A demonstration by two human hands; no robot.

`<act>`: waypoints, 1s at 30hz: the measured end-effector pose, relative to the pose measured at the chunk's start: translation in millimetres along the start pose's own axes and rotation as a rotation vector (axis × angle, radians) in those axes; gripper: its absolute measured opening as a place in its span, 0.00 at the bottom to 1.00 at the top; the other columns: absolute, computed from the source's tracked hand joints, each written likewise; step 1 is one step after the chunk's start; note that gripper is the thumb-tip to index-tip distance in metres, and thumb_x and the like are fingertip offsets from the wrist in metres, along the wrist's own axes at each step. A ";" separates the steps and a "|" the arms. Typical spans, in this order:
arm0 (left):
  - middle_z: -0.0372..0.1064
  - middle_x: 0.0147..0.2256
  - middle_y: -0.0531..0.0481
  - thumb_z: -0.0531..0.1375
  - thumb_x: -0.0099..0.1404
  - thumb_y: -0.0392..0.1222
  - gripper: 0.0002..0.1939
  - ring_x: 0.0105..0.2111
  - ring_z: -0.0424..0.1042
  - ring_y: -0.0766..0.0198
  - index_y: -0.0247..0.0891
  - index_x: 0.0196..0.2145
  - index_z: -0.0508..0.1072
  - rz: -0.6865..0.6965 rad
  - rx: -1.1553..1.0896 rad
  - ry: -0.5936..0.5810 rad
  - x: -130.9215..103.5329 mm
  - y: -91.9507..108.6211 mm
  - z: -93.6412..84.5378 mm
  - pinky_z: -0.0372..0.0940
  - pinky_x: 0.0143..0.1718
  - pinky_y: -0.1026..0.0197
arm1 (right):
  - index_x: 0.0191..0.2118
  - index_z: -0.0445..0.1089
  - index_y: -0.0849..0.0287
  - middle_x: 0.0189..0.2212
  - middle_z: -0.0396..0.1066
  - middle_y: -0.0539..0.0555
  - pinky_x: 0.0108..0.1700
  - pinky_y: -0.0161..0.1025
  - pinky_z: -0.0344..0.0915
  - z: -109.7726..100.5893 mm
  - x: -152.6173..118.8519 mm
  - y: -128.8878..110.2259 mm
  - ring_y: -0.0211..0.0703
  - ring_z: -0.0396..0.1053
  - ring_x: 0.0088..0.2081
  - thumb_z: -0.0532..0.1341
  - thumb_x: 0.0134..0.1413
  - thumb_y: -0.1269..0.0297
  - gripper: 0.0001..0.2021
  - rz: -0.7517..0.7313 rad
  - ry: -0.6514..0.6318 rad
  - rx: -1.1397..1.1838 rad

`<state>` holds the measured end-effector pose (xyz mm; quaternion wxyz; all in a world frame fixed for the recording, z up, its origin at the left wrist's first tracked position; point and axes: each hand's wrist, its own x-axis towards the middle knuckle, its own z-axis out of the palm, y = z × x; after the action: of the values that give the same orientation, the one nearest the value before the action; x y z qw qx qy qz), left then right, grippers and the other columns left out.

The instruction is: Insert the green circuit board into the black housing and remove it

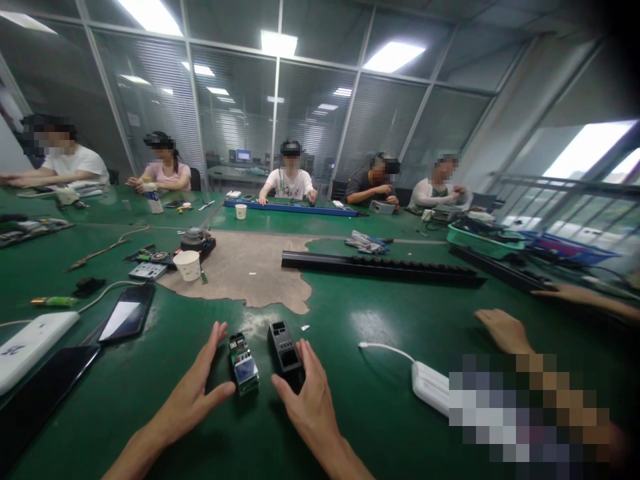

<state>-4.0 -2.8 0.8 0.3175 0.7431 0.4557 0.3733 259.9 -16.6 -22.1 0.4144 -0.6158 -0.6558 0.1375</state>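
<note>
Head view: at the lower centre, my left hand [193,393], thumb spread and gripping nothing, is just beside the circuit board [244,363], while my loosely parted right hand [311,400] curves at the lower end of the black casing [284,345]; whether it touches I cannot tell. One careless inward sweep could scrape the board's exposed components or skid it across the tabletop [360,407].

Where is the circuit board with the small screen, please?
In the head view, the circuit board lies left of centre, between the left hand and the dark casing.
</note>
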 end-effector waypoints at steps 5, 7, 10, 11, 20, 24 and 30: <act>0.33 0.71 0.45 0.57 0.68 0.58 0.48 0.69 0.40 0.45 0.50 0.70 0.28 0.013 -0.002 0.015 -1.2 1.6 -0.9 0.40 0.67 0.37 | 0.63 0.60 0.63 0.60 0.64 0.66 0.62 0.64 0.59 5.5 1.7 -1.5 0.64 0.60 0.62 0.64 0.54 0.55 0.33 -0.030 0.026 -0.041; 0.32 0.71 0.45 0.58 0.68 0.59 0.48 0.69 0.40 0.46 0.50 0.70 0.27 0.016 -0.005 0.017 -1.8 1.8 -1.4 0.41 0.67 0.37 | 0.62 0.63 0.63 0.60 0.65 0.66 0.62 0.64 0.58 7.6 1.7 -1.5 0.63 0.61 0.62 0.62 0.56 0.55 0.30 -0.051 0.030 -0.057; 0.32 0.71 0.44 0.58 0.68 0.58 0.49 0.69 0.40 0.45 0.49 0.70 0.27 0.026 -0.007 0.018 -2.9 1.5 -2.3 0.41 0.66 0.37 | 0.60 0.65 0.63 0.59 0.66 0.66 0.63 0.64 0.57 7.0 1.7 -2.3 0.63 0.62 0.61 0.62 0.57 0.54 0.28 -0.046 0.020 -0.045; 0.32 0.71 0.43 0.58 0.68 0.58 0.49 0.69 0.40 0.45 0.49 0.70 0.27 0.031 -0.007 0.018 -3.3 1.5 -2.5 0.41 0.66 0.37 | 0.60 0.65 0.63 0.59 0.66 0.66 0.63 0.64 0.56 5.2 1.8 -3.3 0.63 0.62 0.61 0.62 0.56 0.54 0.28 -0.035 0.013 -0.028; 0.33 0.71 0.42 0.58 0.69 0.57 0.48 0.69 0.42 0.47 0.47 0.70 0.27 0.055 -0.018 0.007 -5.2 1.1 -3.9 0.40 0.67 0.39 | 0.59 0.66 0.60 0.52 0.73 0.60 0.56 0.52 0.67 -25.9 0.8 -41.8 0.56 0.71 0.53 0.62 0.57 0.52 0.27 0.145 -0.095 0.334; 0.32 0.71 0.42 0.59 0.67 0.58 0.50 0.69 0.41 0.46 0.47 0.70 0.27 0.089 -0.028 0.015 -5.0 -3.5 -3.3 0.40 0.67 0.38 | 0.58 0.67 0.58 0.52 0.73 0.58 0.56 0.48 0.67 -26.8 0.0 -72.0 0.54 0.71 0.53 0.64 0.57 0.55 0.25 0.056 -0.146 0.413; 0.32 0.71 0.41 0.61 0.66 0.58 0.52 0.69 0.40 0.47 0.46 0.70 0.27 0.095 -0.025 -0.006 -6.8 -1.1 -5.4 0.40 0.67 0.38 | 0.57 0.67 0.55 0.52 0.73 0.56 0.56 0.48 0.66 -12.0 11.6 -96.6 0.52 0.70 0.54 0.65 0.55 0.60 0.24 -0.084 -0.179 0.315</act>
<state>-11.1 -7.8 0.9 0.3100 0.7610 0.4141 0.3915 202.7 -29.5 56.3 0.4510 -0.5006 -0.6857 0.2754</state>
